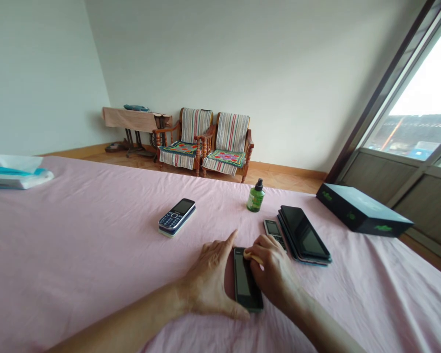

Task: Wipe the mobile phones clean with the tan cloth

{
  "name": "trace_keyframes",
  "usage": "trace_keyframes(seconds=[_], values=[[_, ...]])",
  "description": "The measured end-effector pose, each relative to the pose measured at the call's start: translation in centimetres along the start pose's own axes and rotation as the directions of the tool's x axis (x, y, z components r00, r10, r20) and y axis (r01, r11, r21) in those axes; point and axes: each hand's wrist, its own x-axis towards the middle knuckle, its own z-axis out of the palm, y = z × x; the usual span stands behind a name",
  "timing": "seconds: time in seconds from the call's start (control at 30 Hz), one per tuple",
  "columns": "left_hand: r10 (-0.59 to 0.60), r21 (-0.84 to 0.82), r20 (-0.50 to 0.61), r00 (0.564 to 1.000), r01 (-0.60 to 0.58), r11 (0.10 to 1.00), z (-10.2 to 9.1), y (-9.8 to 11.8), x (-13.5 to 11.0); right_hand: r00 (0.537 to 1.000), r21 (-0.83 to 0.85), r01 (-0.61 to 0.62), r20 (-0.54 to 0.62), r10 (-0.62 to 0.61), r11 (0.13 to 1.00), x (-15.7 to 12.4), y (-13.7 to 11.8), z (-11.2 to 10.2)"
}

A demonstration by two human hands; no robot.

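Note:
A black smartphone (244,287) lies flat on the pink tablecloth (95,245) close in front of me. My left hand (210,279) rests on the cloth against the phone's left edge, fingers stretched, thumb at its near corner. My right hand (272,272) is on the phone's right side, fingers pinched on a small yellowish pad (253,257) pressed to the screen's upper part. A keypad phone (274,230) lies just beyond my right hand.
A stack of dark smartphones (304,235) lies to the right, a green spray bottle (256,196) behind it, a blue keypad phone (177,216) at centre left. A black box (363,210) sits far right, a tissue pack (14,172) far left. Two chairs stand by the wall.

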Motion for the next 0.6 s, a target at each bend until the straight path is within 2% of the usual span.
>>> trace_keyframes(seconds=[0.27, 0.47, 0.6], values=[[0.042, 0.001, -0.01, 0.999, -0.042, 0.999, 0.1, 0.1, 0.1, 0.998, 0.047, 0.054, 0.009, -0.054, 0.997, 0.5, -1.2, 0.7], [0.025, 0.024, -0.009, 1.0, -0.025, 0.999, 0.2, -0.1, -0.1, 0.998, 0.021, -0.03, -0.047, 0.031, 0.999, 0.0, 0.4, 0.3], [0.032, 0.017, -0.016, 0.999, -0.032, 0.999, 0.2, -0.1, 0.0, 0.999, 0.068, 0.036, -0.018, -0.035, 0.997, 0.2, -0.4, 0.8]])
